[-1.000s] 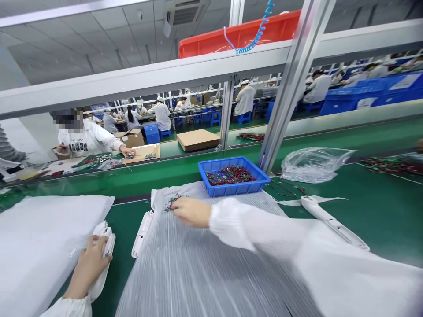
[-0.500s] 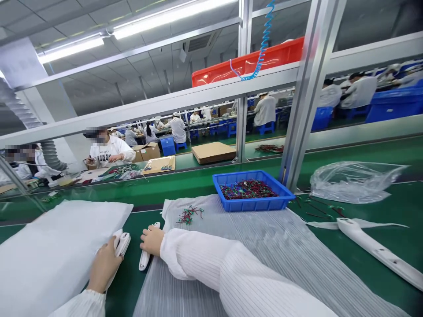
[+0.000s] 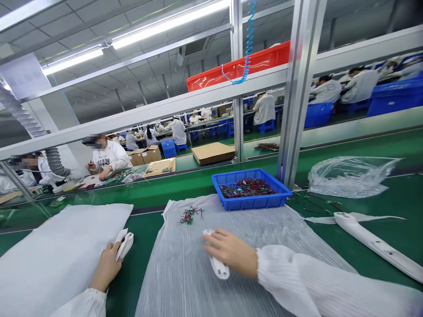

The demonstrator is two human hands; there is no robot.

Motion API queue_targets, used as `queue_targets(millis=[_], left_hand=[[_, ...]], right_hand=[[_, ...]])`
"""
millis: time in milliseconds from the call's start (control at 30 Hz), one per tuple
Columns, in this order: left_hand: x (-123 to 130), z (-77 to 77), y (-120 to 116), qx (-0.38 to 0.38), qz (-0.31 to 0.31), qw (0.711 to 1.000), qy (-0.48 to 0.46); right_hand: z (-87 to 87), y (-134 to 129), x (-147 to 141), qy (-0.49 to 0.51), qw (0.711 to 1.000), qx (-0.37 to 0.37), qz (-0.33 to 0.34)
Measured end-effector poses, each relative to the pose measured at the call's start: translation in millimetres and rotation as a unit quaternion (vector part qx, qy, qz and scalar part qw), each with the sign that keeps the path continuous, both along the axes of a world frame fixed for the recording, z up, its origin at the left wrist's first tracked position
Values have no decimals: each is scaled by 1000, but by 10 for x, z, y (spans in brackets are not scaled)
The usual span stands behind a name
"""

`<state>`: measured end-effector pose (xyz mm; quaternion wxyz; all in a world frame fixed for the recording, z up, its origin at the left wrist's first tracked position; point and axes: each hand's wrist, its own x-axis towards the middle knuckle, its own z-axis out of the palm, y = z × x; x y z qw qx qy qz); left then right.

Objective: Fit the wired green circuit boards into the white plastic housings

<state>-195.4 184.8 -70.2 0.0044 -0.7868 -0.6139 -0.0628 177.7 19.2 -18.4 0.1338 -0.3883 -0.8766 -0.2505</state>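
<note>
**Both hands at the bench, each closed on a white plastic part**
Left hand (image 3: pixel 106 266) grips a white plastic piece (image 3: pixel 124 245); right hand (image 3: pixel 229 252) curls over a white plastic strip (image 3: pixel 218 267) — resting on a ribbed plastic sheet (image 3: pixel 185 281).

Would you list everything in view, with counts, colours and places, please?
Wired components: one bunch, red and green, on the sheet.
Tray: one, blue, beyond the sheet, holding more components.
Ribbed sheet: one, translucent, on the green bench.
Plastic bag: one, clear, right of the tray.
Pad: one, white, far left.
Plastic strip: one, white, far right.
Crate: one, red, high behind.
Co-workers: several, in white, behind.
Left hand: one, gripping a white plastic part.
Right hand: one, gripping another white plastic part on the sheet.
</note>
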Motion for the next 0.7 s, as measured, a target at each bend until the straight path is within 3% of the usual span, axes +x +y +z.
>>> queue_targets(millis=[133,267,467,700], left_hand=[[23,28,13,-29,-4,1000,-5],[62,77,45,-44,13,999,24],[25,177,92,-61,45,996,47],[71,101,-80,-53,96,993,34]], right_hand=[[-212,-207,646,32,997,-21,-62],[-412,-275,1006,60,994,-51,-81],[-594,-260,1052,115,985,-76,-101],[-546,-315,1027,161,979,-90,-91]])
